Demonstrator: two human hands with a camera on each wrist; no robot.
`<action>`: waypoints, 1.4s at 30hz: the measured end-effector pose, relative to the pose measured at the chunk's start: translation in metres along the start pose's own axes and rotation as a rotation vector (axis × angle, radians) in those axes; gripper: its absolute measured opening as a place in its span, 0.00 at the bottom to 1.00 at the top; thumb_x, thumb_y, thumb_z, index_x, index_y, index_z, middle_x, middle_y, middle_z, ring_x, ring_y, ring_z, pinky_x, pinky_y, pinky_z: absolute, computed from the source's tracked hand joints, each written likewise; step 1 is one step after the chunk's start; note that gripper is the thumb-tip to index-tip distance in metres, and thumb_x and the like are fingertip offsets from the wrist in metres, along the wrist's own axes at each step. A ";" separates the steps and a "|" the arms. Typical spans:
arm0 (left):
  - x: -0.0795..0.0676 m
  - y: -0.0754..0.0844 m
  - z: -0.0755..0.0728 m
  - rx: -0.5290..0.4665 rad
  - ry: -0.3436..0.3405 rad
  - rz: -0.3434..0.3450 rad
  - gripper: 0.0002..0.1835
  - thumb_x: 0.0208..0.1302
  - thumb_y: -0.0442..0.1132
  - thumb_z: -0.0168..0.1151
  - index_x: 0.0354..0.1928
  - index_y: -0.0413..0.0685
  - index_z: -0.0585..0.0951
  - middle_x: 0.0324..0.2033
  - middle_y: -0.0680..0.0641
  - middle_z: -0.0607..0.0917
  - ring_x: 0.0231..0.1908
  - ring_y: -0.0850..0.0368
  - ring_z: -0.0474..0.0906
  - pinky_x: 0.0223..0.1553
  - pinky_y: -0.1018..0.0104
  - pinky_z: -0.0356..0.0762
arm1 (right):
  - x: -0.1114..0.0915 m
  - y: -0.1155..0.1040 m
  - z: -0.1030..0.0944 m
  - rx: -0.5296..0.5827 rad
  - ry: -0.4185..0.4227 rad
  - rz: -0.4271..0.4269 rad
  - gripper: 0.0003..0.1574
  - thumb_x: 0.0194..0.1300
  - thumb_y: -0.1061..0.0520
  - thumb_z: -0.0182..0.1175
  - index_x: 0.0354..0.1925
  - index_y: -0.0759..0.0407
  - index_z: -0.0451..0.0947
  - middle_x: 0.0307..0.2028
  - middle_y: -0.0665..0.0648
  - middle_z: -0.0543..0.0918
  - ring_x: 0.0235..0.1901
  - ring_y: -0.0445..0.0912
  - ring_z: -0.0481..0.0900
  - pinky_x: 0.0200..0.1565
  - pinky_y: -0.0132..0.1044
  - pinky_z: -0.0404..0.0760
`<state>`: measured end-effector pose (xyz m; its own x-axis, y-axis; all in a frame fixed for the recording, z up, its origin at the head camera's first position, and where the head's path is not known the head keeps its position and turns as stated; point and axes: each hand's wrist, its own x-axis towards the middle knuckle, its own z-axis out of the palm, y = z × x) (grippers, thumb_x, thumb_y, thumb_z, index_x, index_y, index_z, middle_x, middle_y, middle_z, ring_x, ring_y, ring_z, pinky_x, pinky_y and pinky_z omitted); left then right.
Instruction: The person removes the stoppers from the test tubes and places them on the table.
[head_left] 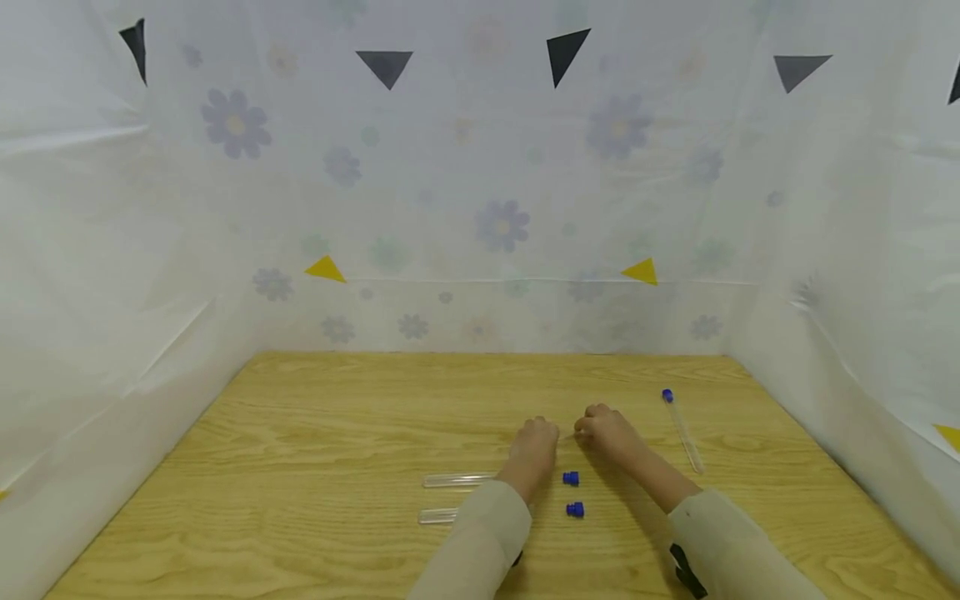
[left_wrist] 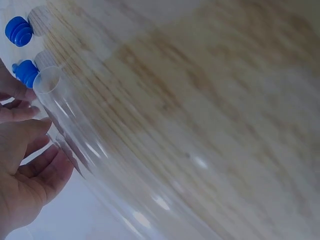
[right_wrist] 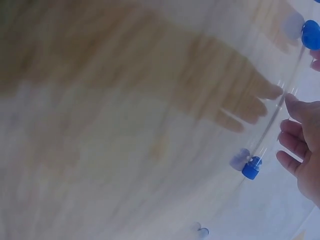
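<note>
A clear test tube (head_left: 567,436) spans the short gap between my two hands, close over the table. My left hand (head_left: 535,450) pinches it between thumb and fingers. From the other side, my right hand (head_left: 611,433) has its thumb and fingertips at the tube, fingers curled. In the right wrist view a blue cap (right_wrist: 251,168) shows just past the right fingertips, low at the tabletop. Two loose blue caps, an upper one (head_left: 571,478) and a lower one (head_left: 575,509), lie below the hands. Two uncapped tubes (head_left: 455,480) (head_left: 437,517) lie partly behind the left forearm.
A tube with a blue cap (head_left: 681,429) lies slanted to the right of the right hand. The wood-grain table (head_left: 315,433) ends at a white, flower-printed sheet (head_left: 420,250) at the back. More white sheeting (head_left: 112,333) hangs at both sides.
</note>
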<state>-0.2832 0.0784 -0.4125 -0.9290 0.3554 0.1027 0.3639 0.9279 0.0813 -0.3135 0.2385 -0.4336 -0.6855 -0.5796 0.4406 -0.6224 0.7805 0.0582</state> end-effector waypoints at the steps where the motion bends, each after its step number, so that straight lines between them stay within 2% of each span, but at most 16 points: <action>1: 0.000 -0.001 0.000 0.007 0.000 0.004 0.04 0.57 0.31 0.62 0.34 0.45 0.82 0.31 0.47 0.81 0.35 0.56 0.78 0.35 0.71 0.79 | 0.000 0.000 0.000 0.004 -0.005 0.000 0.08 0.45 0.66 0.70 0.28 0.61 0.84 0.23 0.52 0.76 0.24 0.44 0.71 0.26 0.30 0.74; 7: 0.001 -0.004 0.003 0.023 -0.008 0.013 0.04 0.55 0.31 0.63 0.34 0.46 0.81 0.32 0.47 0.80 0.35 0.56 0.77 0.36 0.70 0.79 | 0.001 -0.001 0.000 0.012 -0.016 -0.015 0.06 0.45 0.66 0.70 0.27 0.60 0.83 0.21 0.50 0.75 0.23 0.42 0.69 0.25 0.28 0.72; 9: 0.001 -0.005 0.004 0.024 0.011 0.019 0.04 0.56 0.31 0.63 0.33 0.46 0.81 0.31 0.47 0.80 0.35 0.55 0.77 0.35 0.70 0.79 | 0.001 -0.001 0.001 0.013 -0.021 -0.015 0.06 0.45 0.66 0.69 0.26 0.59 0.83 0.21 0.50 0.75 0.23 0.42 0.69 0.25 0.28 0.72; 14: 0.001 -0.008 0.006 0.019 0.038 0.028 0.04 0.55 0.31 0.63 0.32 0.46 0.81 0.31 0.48 0.80 0.34 0.55 0.77 0.35 0.69 0.78 | 0.001 -0.004 0.000 0.019 -0.046 0.009 0.06 0.46 0.66 0.69 0.24 0.58 0.82 0.22 0.50 0.77 0.23 0.41 0.72 0.26 0.28 0.74; 20: 0.001 -0.011 0.007 0.025 0.021 0.035 0.04 0.54 0.31 0.64 0.32 0.45 0.81 0.30 0.47 0.80 0.33 0.55 0.77 0.36 0.70 0.79 | 0.000 -0.010 -0.004 0.055 -0.092 0.026 0.05 0.48 0.66 0.68 0.25 0.58 0.82 0.23 0.50 0.78 0.25 0.42 0.74 0.28 0.28 0.77; 23: 0.001 -0.013 0.008 0.027 0.046 0.049 0.03 0.53 0.31 0.64 0.31 0.45 0.81 0.29 0.48 0.80 0.33 0.55 0.77 0.35 0.69 0.79 | 0.000 -0.011 -0.006 0.066 -0.102 0.029 0.05 0.49 0.66 0.67 0.25 0.57 0.82 0.23 0.50 0.77 0.25 0.43 0.75 0.28 0.28 0.77; 31: 0.000 -0.017 0.007 0.094 0.134 0.098 0.02 0.53 0.35 0.65 0.29 0.48 0.82 0.26 0.50 0.81 0.30 0.56 0.78 0.30 0.70 0.78 | 0.005 -0.015 -0.009 0.029 -0.063 -0.013 0.07 0.48 0.70 0.66 0.25 0.59 0.80 0.22 0.50 0.75 0.24 0.41 0.71 0.26 0.30 0.74; 34: 0.001 -0.018 0.007 0.124 0.139 0.102 0.02 0.54 0.36 0.65 0.30 0.48 0.82 0.27 0.50 0.81 0.30 0.57 0.78 0.31 0.71 0.78 | 0.007 -0.018 -0.012 0.027 -0.040 -0.036 0.07 0.47 0.69 0.68 0.26 0.60 0.80 0.23 0.51 0.75 0.25 0.43 0.73 0.27 0.30 0.75; 42: 0.002 -0.021 0.005 0.127 0.110 0.116 0.03 0.53 0.34 0.65 0.31 0.48 0.81 0.28 0.50 0.80 0.32 0.57 0.78 0.33 0.71 0.78 | 0.011 -0.024 -0.016 0.005 -0.025 -0.056 0.07 0.46 0.67 0.69 0.27 0.61 0.81 0.24 0.53 0.77 0.26 0.45 0.75 0.28 0.30 0.77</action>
<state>-0.2928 0.0600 -0.4189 -0.8659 0.4528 0.2126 0.4504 0.8906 -0.0622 -0.2999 0.2174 -0.4161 -0.6588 -0.6282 0.4139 -0.6619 0.7455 0.0780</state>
